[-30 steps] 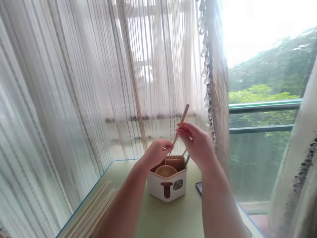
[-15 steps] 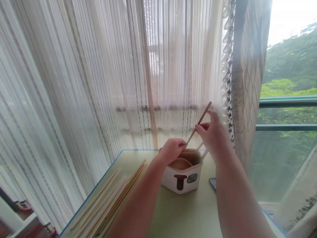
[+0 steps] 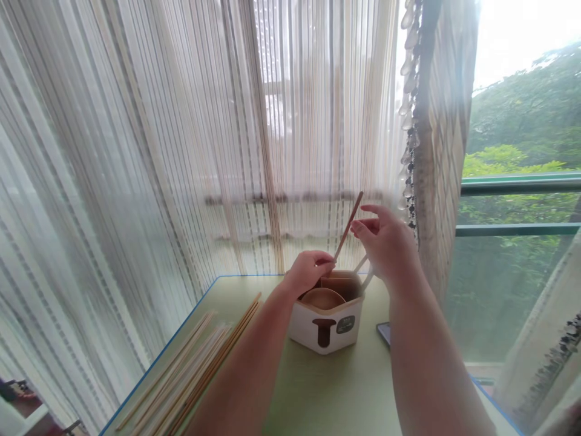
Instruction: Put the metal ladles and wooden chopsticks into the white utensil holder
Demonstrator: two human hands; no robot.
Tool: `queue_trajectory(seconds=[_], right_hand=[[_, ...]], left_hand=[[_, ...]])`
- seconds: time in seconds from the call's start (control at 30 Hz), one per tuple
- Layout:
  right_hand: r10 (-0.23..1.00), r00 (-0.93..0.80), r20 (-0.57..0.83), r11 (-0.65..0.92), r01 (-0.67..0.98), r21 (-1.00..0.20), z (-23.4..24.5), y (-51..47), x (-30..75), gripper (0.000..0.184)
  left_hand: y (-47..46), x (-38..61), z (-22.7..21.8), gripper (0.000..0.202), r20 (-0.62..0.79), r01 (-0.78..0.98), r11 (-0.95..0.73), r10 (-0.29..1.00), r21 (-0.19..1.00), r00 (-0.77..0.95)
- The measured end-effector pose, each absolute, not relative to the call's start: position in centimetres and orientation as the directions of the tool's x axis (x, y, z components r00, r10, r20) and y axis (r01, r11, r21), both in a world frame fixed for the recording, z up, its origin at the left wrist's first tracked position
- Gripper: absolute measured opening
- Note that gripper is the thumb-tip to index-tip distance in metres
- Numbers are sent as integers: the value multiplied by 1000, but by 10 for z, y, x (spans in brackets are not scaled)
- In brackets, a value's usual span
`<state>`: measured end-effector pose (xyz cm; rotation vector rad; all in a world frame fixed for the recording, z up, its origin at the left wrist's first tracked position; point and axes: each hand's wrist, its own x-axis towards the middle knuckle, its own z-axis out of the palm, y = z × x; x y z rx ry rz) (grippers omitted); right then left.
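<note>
Along the left of the bench (image 3: 318, 393), loose wooden chopsticks (image 3: 195, 369) fanned out. Further right, over the white cutlery holder (image 3: 327, 324), left hand (image 3: 308, 270) with fingers curled, pinching one chopstick (image 3: 349, 223) low down. Best kept firm there, stick steered clear of the dividers. Right hand (image 3: 390, 248) fingers loosely spread at its upper half; grip unclear.

At centre frame the left hand (image 3: 308, 270) pinches a stick (image 3: 348, 225) over the holder (image 3: 327, 324), with the right hand (image 3: 391, 245) just beside it. Loose sticks (image 3: 195, 369) lie lower left on the desk (image 3: 318, 393).
</note>
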<state>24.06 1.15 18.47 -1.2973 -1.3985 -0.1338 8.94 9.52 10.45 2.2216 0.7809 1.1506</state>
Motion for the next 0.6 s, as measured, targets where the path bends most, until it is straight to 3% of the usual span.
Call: queue_trajectory(seconds=[0.2,0.6], right_hand=[[617,294,730,351,728,-589,187,12,236,40],[705,179,686,355,748,-560,163,47,203,18]], left_hand=[[100,86,102,24,501,229,-682,688,695,525],[99,76,112,21,461,393,-722,676,569,575]])
